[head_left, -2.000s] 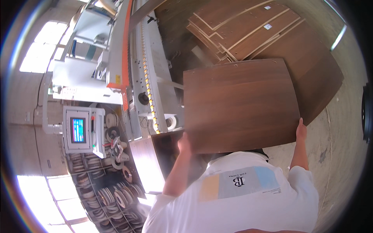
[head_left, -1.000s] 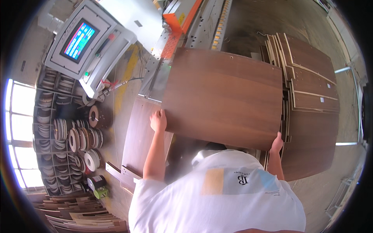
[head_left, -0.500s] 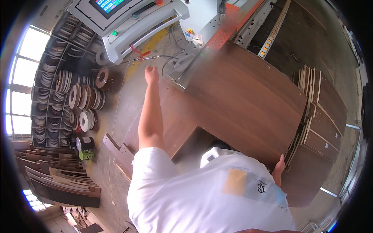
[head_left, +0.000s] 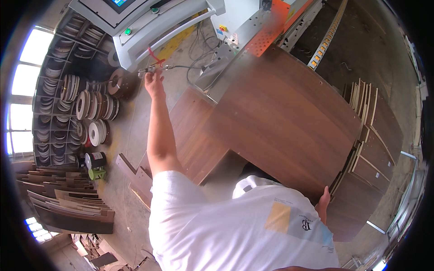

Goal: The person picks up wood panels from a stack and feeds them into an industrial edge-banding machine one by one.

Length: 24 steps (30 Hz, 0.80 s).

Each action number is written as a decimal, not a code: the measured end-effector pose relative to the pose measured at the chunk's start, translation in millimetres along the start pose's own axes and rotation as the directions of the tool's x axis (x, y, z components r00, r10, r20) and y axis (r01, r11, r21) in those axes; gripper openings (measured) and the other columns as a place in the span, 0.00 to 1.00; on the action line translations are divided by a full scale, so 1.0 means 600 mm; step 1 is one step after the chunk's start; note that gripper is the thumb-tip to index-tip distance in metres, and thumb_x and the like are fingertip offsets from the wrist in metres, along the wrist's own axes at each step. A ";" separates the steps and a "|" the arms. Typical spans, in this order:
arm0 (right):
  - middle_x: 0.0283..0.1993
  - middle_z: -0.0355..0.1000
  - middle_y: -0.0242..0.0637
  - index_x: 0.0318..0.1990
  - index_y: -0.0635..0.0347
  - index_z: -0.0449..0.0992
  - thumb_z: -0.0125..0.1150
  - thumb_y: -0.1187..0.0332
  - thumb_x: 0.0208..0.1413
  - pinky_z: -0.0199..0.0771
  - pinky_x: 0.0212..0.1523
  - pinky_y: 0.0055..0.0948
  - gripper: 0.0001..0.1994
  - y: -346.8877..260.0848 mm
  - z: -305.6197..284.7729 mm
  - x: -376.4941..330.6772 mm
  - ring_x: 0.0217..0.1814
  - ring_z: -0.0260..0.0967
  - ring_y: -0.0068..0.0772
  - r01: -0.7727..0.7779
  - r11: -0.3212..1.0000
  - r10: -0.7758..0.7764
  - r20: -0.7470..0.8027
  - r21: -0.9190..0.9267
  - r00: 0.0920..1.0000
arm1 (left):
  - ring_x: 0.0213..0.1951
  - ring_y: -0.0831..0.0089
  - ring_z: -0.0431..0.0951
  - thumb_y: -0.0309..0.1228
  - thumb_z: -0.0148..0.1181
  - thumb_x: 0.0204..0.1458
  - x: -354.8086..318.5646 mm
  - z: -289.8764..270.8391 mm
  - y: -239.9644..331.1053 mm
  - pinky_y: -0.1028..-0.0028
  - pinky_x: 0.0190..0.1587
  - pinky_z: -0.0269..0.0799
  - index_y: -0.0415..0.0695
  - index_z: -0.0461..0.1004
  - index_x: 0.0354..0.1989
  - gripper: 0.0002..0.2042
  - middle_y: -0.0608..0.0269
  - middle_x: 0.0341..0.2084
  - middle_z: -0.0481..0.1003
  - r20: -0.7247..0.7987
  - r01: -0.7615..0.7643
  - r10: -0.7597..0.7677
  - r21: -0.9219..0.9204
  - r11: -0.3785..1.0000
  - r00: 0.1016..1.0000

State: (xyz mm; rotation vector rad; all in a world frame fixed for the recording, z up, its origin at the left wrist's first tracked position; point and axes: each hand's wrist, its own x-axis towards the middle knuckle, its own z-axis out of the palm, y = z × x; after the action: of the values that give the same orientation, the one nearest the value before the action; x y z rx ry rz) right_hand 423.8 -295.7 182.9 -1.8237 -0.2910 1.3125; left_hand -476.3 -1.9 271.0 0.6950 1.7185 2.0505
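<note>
My left arm stretches forward and to the left, and my left hand [head_left: 155, 86] is raised to a small metal air gun [head_left: 151, 70] hung by a red cord. Its fingers look parted, with the tips at the gun's underside; a firm grip does not show. My right hand [head_left: 323, 203] is at the near right edge of a large brown wood-grain board [head_left: 280, 122], gripping that edge, with some fingers hidden. The board's far left part lies by the metal bed of a machine [head_left: 226, 67]. A second brown panel [head_left: 192, 135] lies partly under it.
A grey control console [head_left: 135, 45] with a screen stands ahead left. An orange perforated guard [head_left: 270, 36] and a roller rail [head_left: 327, 34] run beyond the board. Several stacked panels [head_left: 373, 158] are close on the right. Edging rolls [head_left: 97, 105] fill racks at left.
My left hand has moved left and slightly up to the hanging air gun, its fingers now more extended. My right hand stays at the board's edge. The view has shifted slightly.
</note>
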 end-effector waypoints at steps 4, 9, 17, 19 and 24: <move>0.60 0.73 0.44 0.60 0.72 0.72 0.49 0.54 0.70 0.70 0.61 0.35 0.26 -0.012 0.017 -0.004 0.59 0.72 0.39 0.008 1.000 -0.008 0.034 -0.008 0.999 | 0.37 0.79 0.78 0.32 0.61 0.64 0.000 -0.064 0.084 0.78 0.35 0.71 0.46 0.64 0.41 0.10 0.65 0.38 0.77 -0.112 -0.358 0.361 0.048 0.932 0.926; 0.60 0.73 0.42 0.62 0.72 0.70 0.52 0.52 0.68 0.69 0.59 0.35 0.29 -0.002 0.007 -0.014 0.58 0.71 0.39 0.095 0.994 -0.095 0.001 -0.058 0.995 | 0.40 0.71 0.80 0.42 0.50 0.69 -0.110 -0.020 0.257 0.79 0.26 0.69 0.50 0.52 0.53 0.16 0.56 0.49 0.75 -0.023 -0.436 0.436 -0.015 0.900 0.900; 0.56 0.76 0.42 0.57 0.73 0.74 0.52 0.55 0.69 0.68 0.59 0.32 0.25 0.039 -0.010 0.011 0.57 0.72 0.35 0.124 0.987 -0.126 -0.010 -0.101 0.992 | 0.41 0.42 0.80 0.46 0.49 0.65 -0.338 0.115 0.174 0.47 0.43 0.73 0.42 0.63 0.55 0.20 0.41 0.38 0.80 0.558 -0.574 -0.360 0.816 0.070 0.748; 0.55 0.76 0.42 0.56 0.73 0.75 0.51 0.56 0.69 0.68 0.58 0.32 0.24 0.047 -0.018 0.011 0.57 0.72 0.34 0.158 0.980 -0.161 -0.011 -0.121 0.987 | 0.43 0.37 0.79 0.50 0.47 0.64 -0.382 0.140 0.121 0.46 0.46 0.73 0.41 0.63 0.53 0.23 0.38 0.39 0.80 0.565 -0.585 -0.428 0.805 0.098 0.706; 0.51 0.78 0.42 0.51 0.72 0.78 0.54 0.57 0.68 0.68 0.57 0.31 0.22 0.017 0.005 -0.031 0.54 0.72 0.32 0.235 0.955 -0.235 0.018 -0.183 0.972 | 0.42 0.36 0.79 0.49 0.49 0.64 -0.423 0.171 -0.029 0.45 0.44 0.73 0.38 0.65 0.50 0.23 0.35 0.38 0.79 0.540 -0.423 -0.328 0.829 0.366 0.775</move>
State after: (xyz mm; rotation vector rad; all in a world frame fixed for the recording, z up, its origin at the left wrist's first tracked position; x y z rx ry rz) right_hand 410.8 -312.2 187.3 -1.8773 -0.6264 1.1463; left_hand -211.4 -63.1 234.4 1.5636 2.2575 0.3695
